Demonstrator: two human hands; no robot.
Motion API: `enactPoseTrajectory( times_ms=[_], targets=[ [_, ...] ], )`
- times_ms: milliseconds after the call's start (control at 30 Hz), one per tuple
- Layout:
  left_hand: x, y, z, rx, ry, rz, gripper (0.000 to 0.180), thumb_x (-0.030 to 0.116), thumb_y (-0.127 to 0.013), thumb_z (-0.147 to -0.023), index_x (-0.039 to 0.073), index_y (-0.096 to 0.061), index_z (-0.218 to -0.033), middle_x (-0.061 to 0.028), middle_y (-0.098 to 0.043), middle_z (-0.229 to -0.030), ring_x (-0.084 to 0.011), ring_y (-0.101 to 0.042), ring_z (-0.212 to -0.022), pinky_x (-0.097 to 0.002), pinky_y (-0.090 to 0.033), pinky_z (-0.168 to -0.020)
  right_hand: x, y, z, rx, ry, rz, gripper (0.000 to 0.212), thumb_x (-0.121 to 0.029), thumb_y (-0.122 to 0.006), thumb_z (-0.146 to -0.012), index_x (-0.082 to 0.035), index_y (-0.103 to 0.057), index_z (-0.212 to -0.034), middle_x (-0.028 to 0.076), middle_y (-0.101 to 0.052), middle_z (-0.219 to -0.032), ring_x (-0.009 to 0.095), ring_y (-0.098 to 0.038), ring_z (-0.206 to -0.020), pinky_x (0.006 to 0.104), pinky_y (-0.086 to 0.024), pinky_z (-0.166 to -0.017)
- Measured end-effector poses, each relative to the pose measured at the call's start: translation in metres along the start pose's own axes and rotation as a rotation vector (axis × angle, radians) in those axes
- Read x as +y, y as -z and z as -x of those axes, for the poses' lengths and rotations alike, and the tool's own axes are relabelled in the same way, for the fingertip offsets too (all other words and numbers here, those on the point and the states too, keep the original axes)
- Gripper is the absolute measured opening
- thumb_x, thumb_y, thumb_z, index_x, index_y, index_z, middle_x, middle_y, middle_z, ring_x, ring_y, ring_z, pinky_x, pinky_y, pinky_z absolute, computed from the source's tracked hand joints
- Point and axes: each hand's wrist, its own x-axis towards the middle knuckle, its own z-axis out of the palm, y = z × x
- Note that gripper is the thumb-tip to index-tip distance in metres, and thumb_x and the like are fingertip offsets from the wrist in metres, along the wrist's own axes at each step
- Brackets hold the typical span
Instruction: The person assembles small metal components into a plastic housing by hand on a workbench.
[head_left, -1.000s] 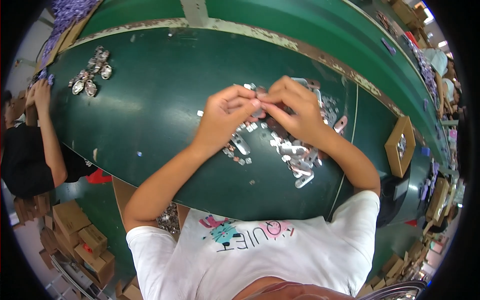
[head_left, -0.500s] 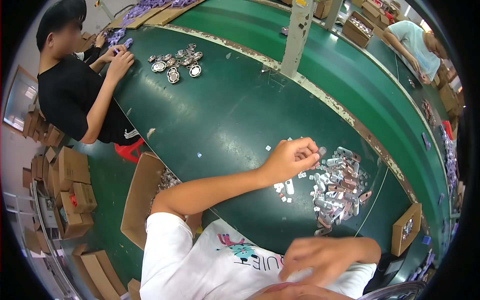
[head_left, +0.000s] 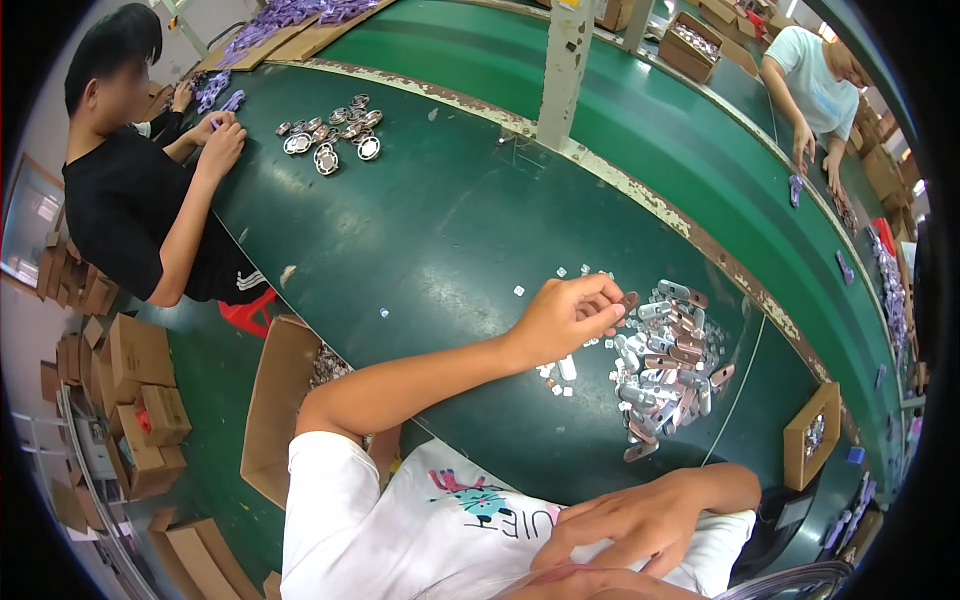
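Observation:
My left hand (head_left: 568,318) is raised over the dark green table, thumb and fingers pinched on a small rounded brownish piece (head_left: 629,302). Just beyond the fingertips lies a heap of oblong, shiny pieces (head_left: 668,362), silver and coppery pink, some with a hole at one end. Tiny clear-and-white square bits are scattered around it, and a pale oblong piece (head_left: 567,368) lies below the hand. Close to my chest, my right hand (head_left: 635,520) has its fingers apart and holds nothing visible.
An open carton (head_left: 270,420) stands by the table's left edge, a smaller box (head_left: 810,440) at the right. Round metallic parts (head_left: 325,158) lie far left near a person in black (head_left: 130,210). A post (head_left: 562,80) rises beside the green belt (head_left: 450,45); another person (head_left: 815,80) works beyond.
The view has shifted slightly. The piece in my left hand now shows brown instead of grey. My right hand's blurred fingers have settled lower, spread. The far-right person's hands have moved apart.

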Motion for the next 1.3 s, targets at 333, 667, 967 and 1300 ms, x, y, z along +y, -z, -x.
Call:
enactPoseTrajectory(
  times_ms=[333, 667, 967, 1300],
  targets=[
    [0.002, -0.003, 0.003, -0.023, 0.029, -0.019, 0.012, 0.008, -0.06, -0.092, -0.003, -0.061, -0.097, -0.007, -0.068, -0.086, -0.0104, -0.066, -0.079, -0.0232, -0.055, -0.071, -0.001, 0.009, 0.001, -0.053, -0.003, -0.052, 0.022, -0.013, -0.051, -0.095, 0.006, -0.06, -0.104, 0.024, -0.049, -0.12, 0.027, -0.055, -0.087, 0.0395, -0.045, -0.076],
    [0.001, -0.005, 0.006, 0.016, 0.016, 0.151, 0.012, 0.008, -0.06, -0.092, -0.003, -0.06, -0.097, -0.0049, -0.066, -0.088, -0.0097, -0.065, -0.081, -0.0227, -0.053, -0.07, -0.012, 0.195, 0.059, 1.502, -0.144, 1.171, 0.036, -0.011, -0.06, -0.091, -0.002, -0.047, -0.123, 0.007, -0.055, -0.091, 0.007, -0.05, -0.067, 0.0218, -0.043, -0.061],
    [-0.007, -0.008, 0.01, 0.093, 0.011, 0.142, 0.012, 0.007, -0.061, -0.091, -0.003, -0.06, -0.097, -0.003, -0.064, -0.083, -0.0054, -0.061, -0.074, -0.0204, -0.05, -0.068, 0.073, 0.385, 0.04, 0.92, -0.509, 2.008, 0.059, -0.009, -0.061, -0.084, -0.016, -0.038, -0.137, 0.022, -0.034, -0.137, 0.045, -0.049, -0.111, 0.0503, -0.045, -0.091],
    [-0.007, -0.009, 0.007, 0.081, 0.061, 0.298, 0.012, 0.007, -0.057, -0.093, -0.002, -0.058, -0.101, -0.0047, -0.064, -0.088, -0.0081, -0.063, -0.082, -0.0231, -0.052, -0.076, 0.119, 0.486, 0.055, 1.027, -1.168, 1.878, 0.04, -0.02, -0.06, -0.082, -0.02, -0.055, -0.122, 0.014, -0.028, -0.146, 0.046, -0.045, -0.12, 0.0552, -0.043, -0.092]
  ],
)
